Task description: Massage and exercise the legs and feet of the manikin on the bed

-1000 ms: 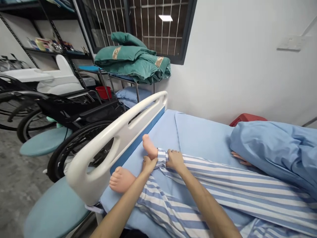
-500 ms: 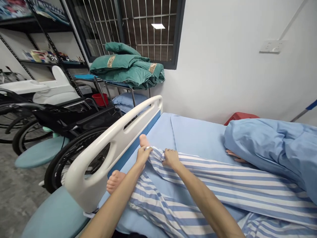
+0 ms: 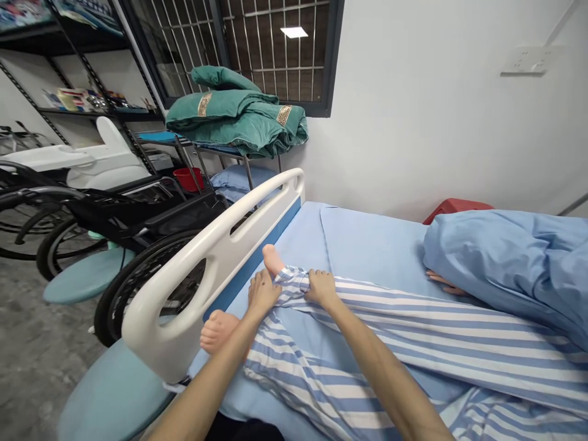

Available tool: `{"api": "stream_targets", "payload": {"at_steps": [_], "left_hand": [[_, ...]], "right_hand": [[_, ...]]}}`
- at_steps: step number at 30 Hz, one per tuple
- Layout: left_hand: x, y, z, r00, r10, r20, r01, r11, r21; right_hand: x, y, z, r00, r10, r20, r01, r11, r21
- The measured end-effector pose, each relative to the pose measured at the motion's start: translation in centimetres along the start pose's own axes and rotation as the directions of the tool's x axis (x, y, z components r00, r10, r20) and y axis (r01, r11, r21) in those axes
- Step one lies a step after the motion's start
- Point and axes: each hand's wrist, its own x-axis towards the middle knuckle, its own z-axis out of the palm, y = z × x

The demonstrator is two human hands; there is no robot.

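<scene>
Blue-and-white striped trousers (image 3: pixel 404 318) cover two legs lying on a bed with a light blue sheet (image 3: pixel 353 239). My left hand (image 3: pixel 263 293) is closed at the cuff of the far trouser leg, close beside the bare far foot (image 3: pixel 272 260); its fingertips are partly hidden. On the other side of that leg, my right hand (image 3: pixel 321 288) grips the striped cloth, which is bunched between my hands. The bare near foot (image 3: pixel 218 331) pokes out below my left forearm, with its trouser leg lying lower on the bed.
A white footboard (image 3: pixel 179 263) borders the bed on the left. Beyond it stand a wheelchair (image 3: pixel 138 294) and a round teal stool (image 3: pixel 114 392). Folded green quilts (image 3: pixel 239 116) lie under the barred window. A blue cover (image 3: pixel 514 257) lies at right, with fingers (image 3: pixel 443 283) showing beneath it.
The far cuff sits lower around the ankle, and the bunched cloth is flatter. My left hand has turned lower beside the foot. The view has shifted slightly.
</scene>
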Motion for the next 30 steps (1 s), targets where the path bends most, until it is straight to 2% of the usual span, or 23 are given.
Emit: {"api": "stream_targets", "payload": {"at_steps": [3, 5, 7, 9, 10, 11, 13, 15, 17, 20, 22, 25, 28, 30], "left_hand": [[-2.8, 0.8, 0.4, 0.982, 0.140, -0.123, -0.151, 0.985, -0.088], [-5.5, 0.6, 0.0, 0.973, 0.182, -0.139, -0.210, 0.951, -0.227], [-8.7, -0.5, -0.7, 0.977, 0.170, -0.132, -0.208, 0.904, -0.374], [-12.0, -2.7, -1.2, 0.988, 0.072, -0.135, -0.129, 0.866, -0.483], [-13.5, -4.1, -1.3, 0.990, 0.003, -0.141, -0.076, 0.854, -0.515], [-14.8, -5.4, -1.2, 0.986, -0.072, -0.148, -0.019, 0.843, -0.538], [-16.6, -8.0, -0.8, 0.965, -0.217, -0.149, 0.090, 0.804, -0.587], [-17.2, -9.6, 0.0, 0.935, -0.340, -0.104, 0.192, 0.730, -0.655], [-17.1, -10.1, 0.7, 0.918, -0.396, -0.015, 0.268, 0.648, -0.713], [-16.6, -9.6, 1.1, 0.936, -0.321, 0.145, 0.321, 0.608, -0.727], [-16.5, -9.3, 1.0, 0.955, -0.227, 0.193, 0.296, 0.642, -0.707], [-16.8, -9.9, 0.6, 0.980, -0.142, 0.140, 0.200, 0.721, -0.664], [-17.3, -11.2, 0.2, 0.979, -0.200, 0.028, 0.178, 0.791, -0.586], [-17.8, -11.7, -0.2, 0.952, -0.300, -0.054, 0.229, 0.820, -0.524]], "right_hand": [[-0.1, 0.0, 0.1, 1.000, -0.026, -0.001, 0.026, 1.000, 0.003], [-0.8, -0.3, -0.2, 0.999, -0.029, -0.036, 0.028, 0.999, -0.015], [-2.4, -1.0, -0.6, 0.991, -0.036, -0.126, 0.033, 0.999, -0.023], [-4.9, -2.1, -1.0, 0.978, -0.063, -0.201, 0.070, 0.997, 0.024], [-6.3, -2.6, -1.1, 0.977, -0.084, -0.194, 0.101, 0.992, 0.077], [-7.8, -3.2, -1.2, 0.982, -0.115, -0.150, 0.138, 0.979, 0.151], [-10.7, -4.5, -1.2, 0.979, -0.204, 0.020, 0.187, 0.928, 0.321], [-12.8, -5.6, -1.1, 0.941, -0.278, 0.195, 0.173, 0.887, 0.427], [-14.0, -6.8, -1.0, 0.916, -0.278, 0.288, 0.132, 0.889, 0.438], [-14.5, -8.4, -1.1, 0.934, -0.180, 0.310, 0.043, 0.914, 0.402], [-14.7, -9.2, -1.4, 0.950, -0.139, 0.279, 0.022, 0.923, 0.383], [-15.8, -10.1, -2.0, 0.972, -0.162, 0.168, 0.092, 0.928, 0.361], [-17.1, -10.4, -2.5, 0.973, -0.230, 0.022, 0.206, 0.905, 0.373], [-17.5, -10.2, -2.8, 0.974, -0.220, -0.061, 0.227, 0.902, 0.367]]}}
